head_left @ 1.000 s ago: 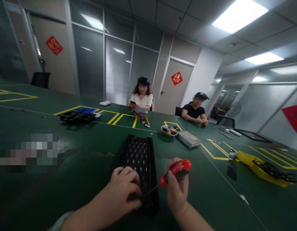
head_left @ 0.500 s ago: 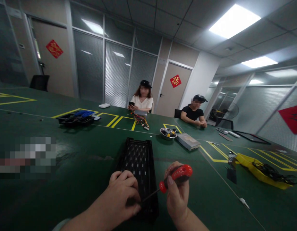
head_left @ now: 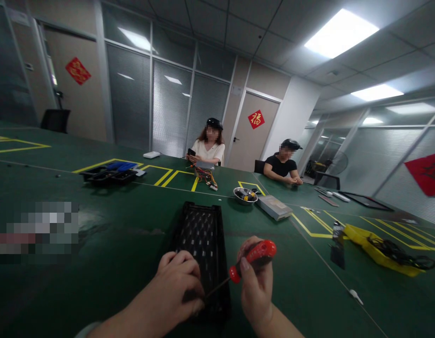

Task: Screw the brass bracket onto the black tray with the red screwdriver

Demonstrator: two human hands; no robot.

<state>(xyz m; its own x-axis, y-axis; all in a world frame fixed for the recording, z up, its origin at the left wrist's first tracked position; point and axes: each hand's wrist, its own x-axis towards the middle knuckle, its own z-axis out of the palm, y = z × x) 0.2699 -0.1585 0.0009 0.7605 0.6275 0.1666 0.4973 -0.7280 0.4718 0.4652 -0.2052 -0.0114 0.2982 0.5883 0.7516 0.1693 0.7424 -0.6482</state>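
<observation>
A long black perforated panel [head_left: 199, 234] with raised edges lies on the green table, pointing away from me. My right hand [head_left: 256, 281] grips a screwdriver [head_left: 257, 256] by its red and black handle. Its thin shaft slants down to the left, and the tip ends beside the fingers of my left hand. My left hand [head_left: 178, 286] rests over the near left part of the panel with its fingers curled and closed. Whatever lies between those fingertips is hidden.
Beyond the panel are a metal bowl [head_left: 244, 195] of small parts, a grey box [head_left: 274, 208] and a bundle of cables [head_left: 206, 176]. A black tray [head_left: 106, 174] stands left, a yellow tray [head_left: 383, 251] of black cables right. Two people [head_left: 208, 145] sit across the table.
The screwdriver and my right hand have shifted slightly left and closer to the panel. My left hand stays in place, and the view has moved a little.
</observation>
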